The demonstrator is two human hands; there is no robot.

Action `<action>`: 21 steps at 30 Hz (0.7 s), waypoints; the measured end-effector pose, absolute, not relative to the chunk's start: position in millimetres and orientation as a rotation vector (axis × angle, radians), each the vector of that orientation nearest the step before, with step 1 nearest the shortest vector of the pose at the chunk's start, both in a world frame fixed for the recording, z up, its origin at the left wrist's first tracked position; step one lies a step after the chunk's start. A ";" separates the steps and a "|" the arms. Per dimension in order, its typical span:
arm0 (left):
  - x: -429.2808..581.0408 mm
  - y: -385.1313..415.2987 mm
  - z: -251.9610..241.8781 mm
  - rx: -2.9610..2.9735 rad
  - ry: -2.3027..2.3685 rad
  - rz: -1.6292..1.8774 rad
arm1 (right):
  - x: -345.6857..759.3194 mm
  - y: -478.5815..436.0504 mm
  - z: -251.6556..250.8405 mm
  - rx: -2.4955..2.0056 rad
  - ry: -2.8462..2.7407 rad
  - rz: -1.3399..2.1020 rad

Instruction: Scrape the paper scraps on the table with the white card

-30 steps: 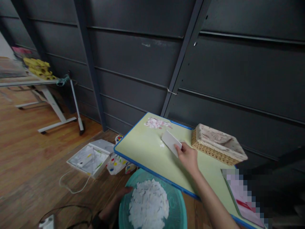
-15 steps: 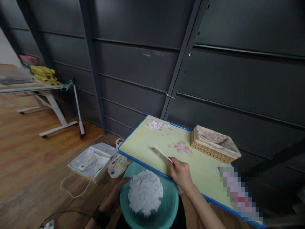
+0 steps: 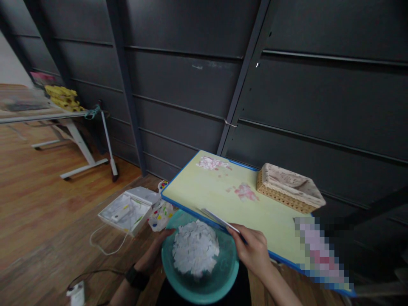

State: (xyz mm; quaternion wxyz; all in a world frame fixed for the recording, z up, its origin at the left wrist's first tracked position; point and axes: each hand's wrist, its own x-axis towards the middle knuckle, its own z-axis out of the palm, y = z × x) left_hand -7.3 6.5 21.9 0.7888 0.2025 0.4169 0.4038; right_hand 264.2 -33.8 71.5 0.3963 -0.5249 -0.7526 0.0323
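Observation:
A teal basin [image 3: 199,295] rests over my lap, holding a heap of white paper-like flakes [image 3: 196,248]. My left hand [image 3: 163,241] is closed on the basin's left rim, its fingers partly hidden. In my right hand [image 3: 251,246] is a knife [image 3: 218,218] with a long, thin, pale blade and a dark handle. Its blade points left, over the near blue edge of the yellow-topped table [image 3: 188,182], just above the basin. On the tabletop lie a pile of white and pinkish flakes [image 3: 211,162] and a pink patch [image 3: 245,192].
A wicker basket [image 3: 283,202] with a cloth lining stands on the table's right part. An open white case [image 3: 127,212] and a spotted plastic bag [image 3: 161,216] lie on the floor at left. Dark metal panels [image 3: 178,76] rise behind. A charger-like white block [image 3: 75,294] sits lower left.
My right hand has moved down and right, bringing the knife from over the tabletop to the table's near edge by the basin. My left hand stays on the rim.

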 end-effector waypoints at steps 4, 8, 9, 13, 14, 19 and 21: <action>-4.9 5.4 27.1 0.462 0.909 0.848 | 266.8 -30.8 68.1 -1.310 -1.919 0.120; -5.2 5.0 26.9 0.500 0.944 0.809 | 269.6 -26.6 68.4 -1.372 -1.859 0.202; -4.8 5.1 25.3 0.496 0.939 0.805 | 271.5 -24.4 69.2 -1.397 -1.823 0.205; 3.5 4.2 13.1 0.476 0.915 0.809 | 288.9 -3.9 75.5 -1.533 -1.657 0.172; 7.4 3.0 9.1 0.474 0.920 0.807 | 296.2 4.7 78.0 -1.571 -1.620 0.159; 29.2 -10.6 -13.6 0.480 0.947 0.805 | 345.1 65.2 96.8 -1.713 -1.521 0.060; 35.9 -16.8 -22.6 0.410 0.883 0.782 | 363.8 92.9 104.4 -1.835 -1.512 -0.041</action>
